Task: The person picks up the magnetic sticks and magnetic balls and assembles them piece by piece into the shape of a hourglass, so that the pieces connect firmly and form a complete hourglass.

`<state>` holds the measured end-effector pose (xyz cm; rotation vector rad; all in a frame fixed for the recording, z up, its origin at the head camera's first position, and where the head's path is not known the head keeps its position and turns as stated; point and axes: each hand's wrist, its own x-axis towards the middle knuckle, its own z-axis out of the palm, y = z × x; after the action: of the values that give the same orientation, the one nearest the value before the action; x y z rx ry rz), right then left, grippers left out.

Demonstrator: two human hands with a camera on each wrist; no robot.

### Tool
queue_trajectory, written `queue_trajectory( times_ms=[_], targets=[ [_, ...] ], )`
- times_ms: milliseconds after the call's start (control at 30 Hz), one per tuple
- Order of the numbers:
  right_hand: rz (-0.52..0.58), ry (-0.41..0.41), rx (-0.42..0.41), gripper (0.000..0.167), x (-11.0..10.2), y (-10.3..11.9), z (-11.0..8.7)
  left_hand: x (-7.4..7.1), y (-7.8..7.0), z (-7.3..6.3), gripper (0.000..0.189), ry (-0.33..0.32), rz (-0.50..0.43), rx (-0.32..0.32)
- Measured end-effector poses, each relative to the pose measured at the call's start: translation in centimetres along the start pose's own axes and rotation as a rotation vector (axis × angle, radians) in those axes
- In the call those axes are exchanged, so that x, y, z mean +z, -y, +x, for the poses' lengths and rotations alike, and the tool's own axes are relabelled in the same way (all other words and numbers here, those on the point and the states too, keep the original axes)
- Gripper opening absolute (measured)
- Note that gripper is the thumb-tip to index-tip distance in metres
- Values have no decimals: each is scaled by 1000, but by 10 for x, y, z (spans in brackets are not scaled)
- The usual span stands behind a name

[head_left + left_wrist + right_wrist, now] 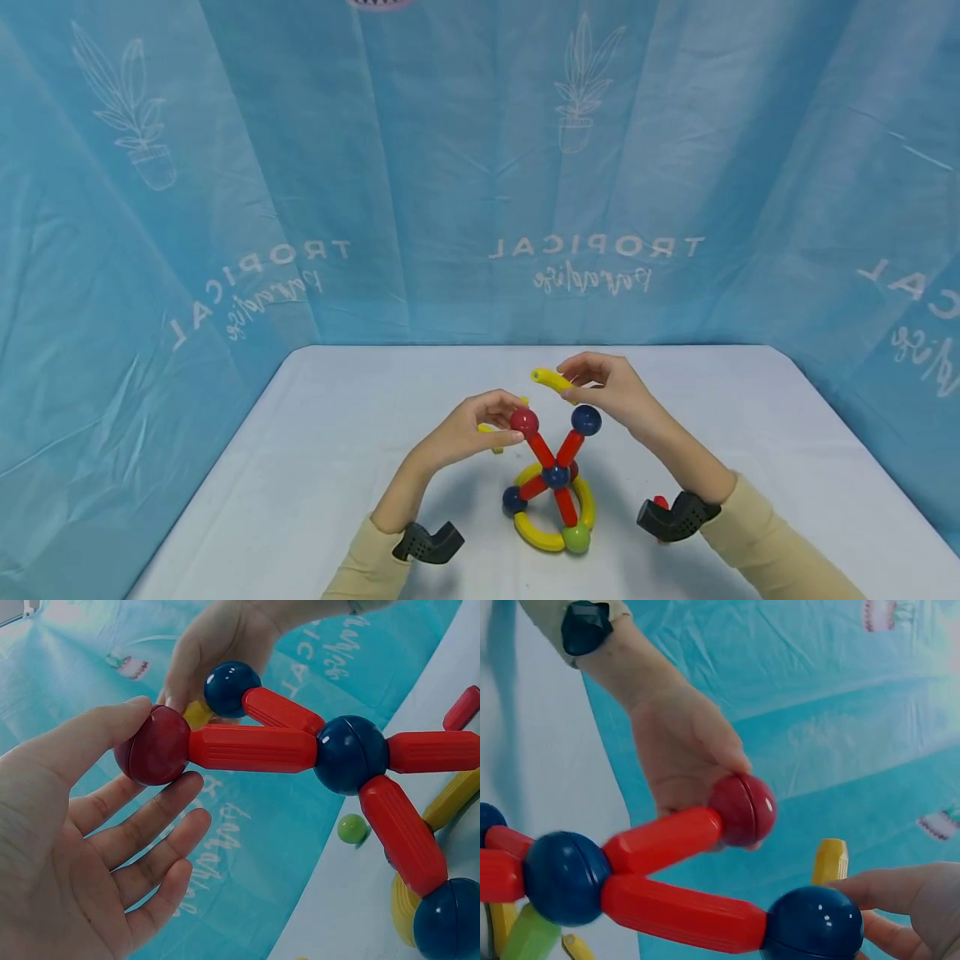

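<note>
A construction of magnetic rods and balls stands on the white table, with a ring of yellow curved rods (542,540) at its base. Red rods (255,748) meet at a dark blue ball (556,476) in its middle. Two of them slant upward, one ending in a red ball (524,422), the other in a dark blue ball (587,420). My left hand (468,429) pinches the red ball between thumb and fingers. Above the upper blue ball, my right hand (611,387) holds a loose yellow curved rod (551,380) by one end.
Yellow pieces (489,432) lie on the table behind my left hand. A red piece (661,502) is partly hidden by the black band on my right wrist. The left wrist view shows a small green ball (352,829) on the table. Blue curtain surrounds the table.
</note>
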<state>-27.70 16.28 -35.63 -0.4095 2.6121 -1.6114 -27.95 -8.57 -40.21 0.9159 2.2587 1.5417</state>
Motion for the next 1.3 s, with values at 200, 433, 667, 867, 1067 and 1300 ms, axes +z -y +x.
queue_trajectory(
  times_ms=[200, 433, 667, 867, 1067, 1300],
  targets=[
    [-77, -40, -46, 27, 6, -1, -6, 0, -2, 0, 31, 1, 10, -1],
    [-119, -41, -88, 25, 13, -9, -8, -2, -2, -2, 27, -8, 4, -5],
    [-102, -54, -109, 25, 17, -13, -9, -3, -1, -1, 32, -4, 9, 8],
    [-71, -32, -150, 25, 21, -15, -4, -3, -2, -1, 56, 1, 4, -20],
    [-15, 59, -213, 29, 23, -17, 6, -3, -5, -2, 73, 73, -13, -19],
    [0, 94, -237, 30, 23, -16, 8, -4, -5, -4, 74, 150, -6, -26]
  ],
)
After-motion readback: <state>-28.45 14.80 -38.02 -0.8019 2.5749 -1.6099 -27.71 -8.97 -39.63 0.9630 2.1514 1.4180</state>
